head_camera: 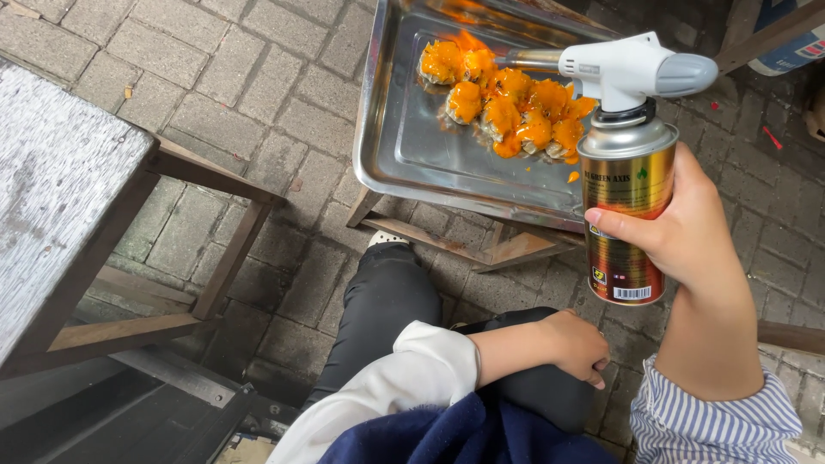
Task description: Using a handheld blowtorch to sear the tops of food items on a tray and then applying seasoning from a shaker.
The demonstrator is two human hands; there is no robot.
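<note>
Your right hand (687,228) gripped the gold-and-red metal gas canister (626,219) upright, its white-and-grey torch head (632,69) pointing the steel nozzle left-forward at the orange-sauced food pieces (507,103). These lay up and left of that hand, strung diagonally across the shiny rectangular steel tray (404,146). Your left hand (576,344) rested loosely curled on your dark-trousered knee (387,292), empty, farther from the tray.
</note>
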